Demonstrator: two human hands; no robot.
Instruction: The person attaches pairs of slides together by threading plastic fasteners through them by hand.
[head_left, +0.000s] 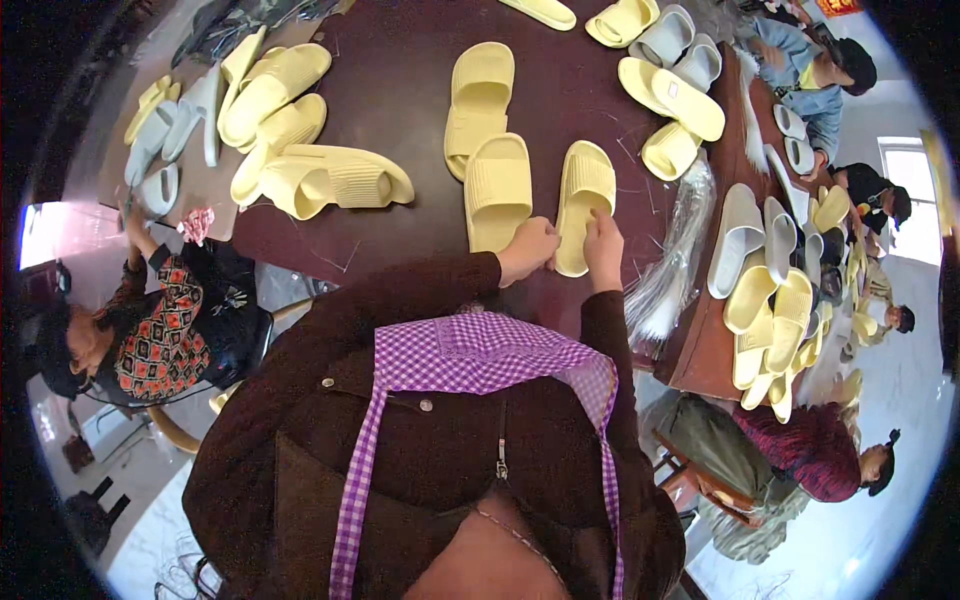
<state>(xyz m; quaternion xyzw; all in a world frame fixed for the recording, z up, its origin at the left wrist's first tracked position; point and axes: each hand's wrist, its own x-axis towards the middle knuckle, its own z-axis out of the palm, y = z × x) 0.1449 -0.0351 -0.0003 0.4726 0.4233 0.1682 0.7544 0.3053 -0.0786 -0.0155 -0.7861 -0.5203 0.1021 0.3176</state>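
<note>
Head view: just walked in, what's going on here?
The wearer's right hand is at the right edge of a yellow slide sandal, the left hand at its lower left edge; how firm either grip is can't be told. To its left on the dark red table, a nearer slide overlaps a farther slide, both yellow. A yellow pile lies farther left, near a seated person.

No lettering is coming through readably: a red-and-yellow sign (838, 7) is showing at upper right, and a small mark (672, 90) is sitting on a yellow slipper (692, 106), both illegible.
</note>
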